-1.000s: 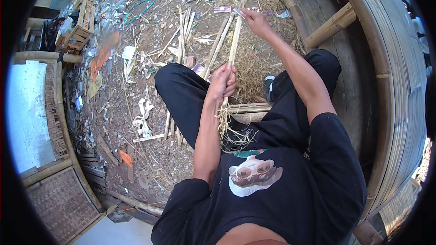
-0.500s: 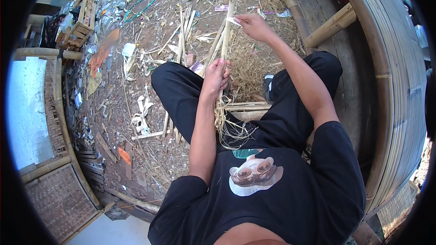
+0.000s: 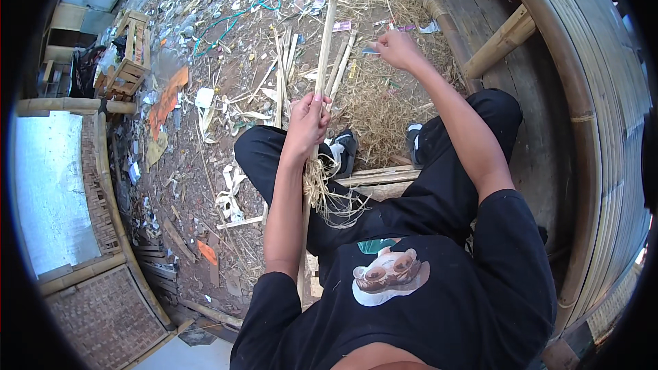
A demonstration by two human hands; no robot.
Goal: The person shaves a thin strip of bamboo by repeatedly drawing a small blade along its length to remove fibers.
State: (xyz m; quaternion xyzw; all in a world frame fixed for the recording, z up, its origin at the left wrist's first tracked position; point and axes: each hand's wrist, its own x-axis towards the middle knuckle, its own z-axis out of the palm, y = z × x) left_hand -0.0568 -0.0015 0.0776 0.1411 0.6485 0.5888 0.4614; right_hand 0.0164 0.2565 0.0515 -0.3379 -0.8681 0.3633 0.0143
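Note:
My left hand is closed around a long pale strip of split bamboo, which slants up and away between my knees. Its near part runs back beneath my left forearm. A tangle of thin curled fibres hangs below the left hand, over my lap. Off to the right of the strip, my right hand pinches a small flat blue-grey blade. The blade is apart from the strip. My fingers cover the blade's other end, so its full shape is hidden.
More bamboo strips lie on the littered ground ahead. Straw-like shavings are heaped between my feet. A wooden crate stands far left, near a green cord. A thick bamboo rail curves along my right side.
My right hand has moved right, away from the strip it was touching. The left hand has shifted left and slightly nearer with the strip, and its fibre tangle has moved left too.

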